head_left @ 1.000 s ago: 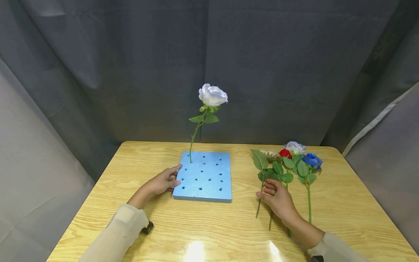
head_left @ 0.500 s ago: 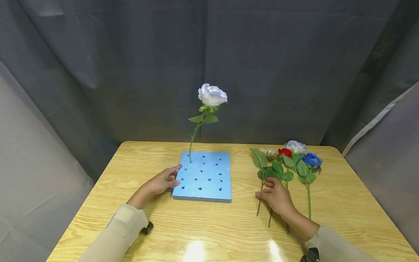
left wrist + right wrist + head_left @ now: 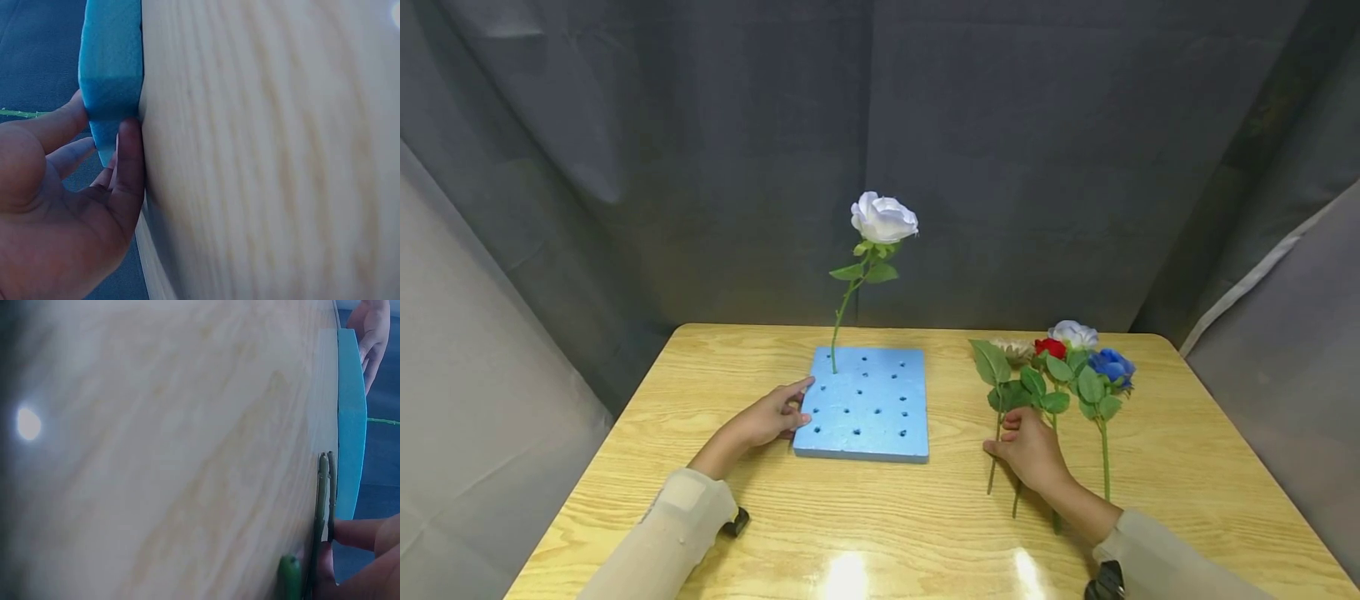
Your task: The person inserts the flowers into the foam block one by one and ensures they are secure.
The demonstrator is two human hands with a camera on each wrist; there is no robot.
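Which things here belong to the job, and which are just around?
In the job: blue foam board, left hand, standing white rose, right hand, leafy stem. Probably also red rose, blue rose, lying white rose, beige flower.

Just around: wooden table, dark gray curtain, black wrist device.

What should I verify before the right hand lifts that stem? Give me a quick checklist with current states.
1. Left hand steadying the blue board at its left edge: ok.
2. Standing white rose held up by the board: ok, though its stem leans. How deep it sits: cannot tell.
3. Right hand on the leftmost stem of the lying flowers: ok, thumb and fingers are around it.
4. Leaves on that stem clear of the neighbouring leaves: not ok, they crowd together and could snag.
5. Which bloom belongs to that stem: cannot tell.
6. Unfilled hole available in the board: ok, several.
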